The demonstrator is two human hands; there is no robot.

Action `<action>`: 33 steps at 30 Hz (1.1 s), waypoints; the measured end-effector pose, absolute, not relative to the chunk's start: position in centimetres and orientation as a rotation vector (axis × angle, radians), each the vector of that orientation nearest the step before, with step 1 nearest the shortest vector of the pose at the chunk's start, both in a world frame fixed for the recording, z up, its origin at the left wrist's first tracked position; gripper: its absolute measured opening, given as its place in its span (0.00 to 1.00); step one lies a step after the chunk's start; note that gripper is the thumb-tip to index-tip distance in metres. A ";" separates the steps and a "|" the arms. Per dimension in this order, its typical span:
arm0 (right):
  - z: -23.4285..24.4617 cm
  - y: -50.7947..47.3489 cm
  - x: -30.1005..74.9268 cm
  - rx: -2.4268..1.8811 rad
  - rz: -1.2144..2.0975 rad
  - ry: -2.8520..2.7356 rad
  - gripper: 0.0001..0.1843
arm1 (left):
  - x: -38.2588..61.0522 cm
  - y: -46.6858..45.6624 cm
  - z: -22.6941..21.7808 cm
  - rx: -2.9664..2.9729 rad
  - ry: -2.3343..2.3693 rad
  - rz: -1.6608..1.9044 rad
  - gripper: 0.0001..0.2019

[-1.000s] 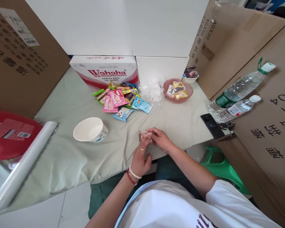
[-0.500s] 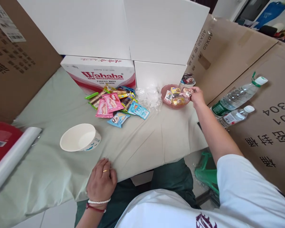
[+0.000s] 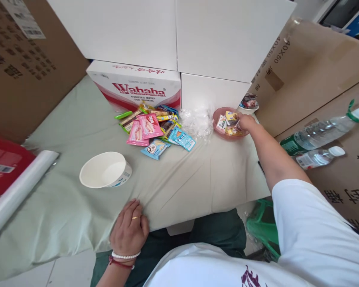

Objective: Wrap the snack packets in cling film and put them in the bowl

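My right hand point(image 3: 247, 122) reaches over the right rim of a pink translucent bowl point(image 3: 217, 132). Its fingers are closed on a wrapped snack point(image 3: 240, 120), mostly hidden by the hand. Beside them in the bowl lie a yellow-topped packet point(image 3: 231, 116), a white and red packet point(image 3: 221, 123) and a golden wrapper point(image 3: 231, 130). My left hand point(image 3: 129, 227) rests flat at the table's front edge, holding nothing, with its fingers close together. In front of it stands a white paper bowl point(image 3: 104, 169), with no contents visible inside.
Colourful snack packets point(image 3: 151, 127) are piled before a Wahaba carton point(image 3: 137, 85). Crumpled clear plastic point(image 3: 197, 121) lies between the pile and pink bowl. A filled tub point(image 3: 249, 104) stands behind; two bottles point(image 3: 323, 135) are at right, a plastic roll point(image 3: 20, 195) at left.
My right hand has lowered farther into the pink bowl and now covers most of the wrapped snack at its fingers. My left hand stays put. The view has shifted slightly.
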State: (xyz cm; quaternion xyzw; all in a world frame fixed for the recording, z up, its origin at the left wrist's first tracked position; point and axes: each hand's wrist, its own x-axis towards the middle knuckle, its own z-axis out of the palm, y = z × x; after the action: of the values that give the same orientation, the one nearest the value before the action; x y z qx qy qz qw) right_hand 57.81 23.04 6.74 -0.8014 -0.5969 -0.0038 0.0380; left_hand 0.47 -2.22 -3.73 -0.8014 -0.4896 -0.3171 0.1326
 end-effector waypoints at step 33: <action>15.4 13.4 34.8 -1.562 0.935 -1.259 0.13 | 1.1 -3.0 -3.7 -2.346 -1.908 -1.395 0.07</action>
State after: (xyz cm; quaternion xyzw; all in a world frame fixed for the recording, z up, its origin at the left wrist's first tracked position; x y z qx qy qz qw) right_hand 34.78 13.38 15.36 -0.6312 -0.5084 0.3779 0.4476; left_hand 1.06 -2.97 -3.70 -0.7013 -0.5704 -0.4172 -0.0941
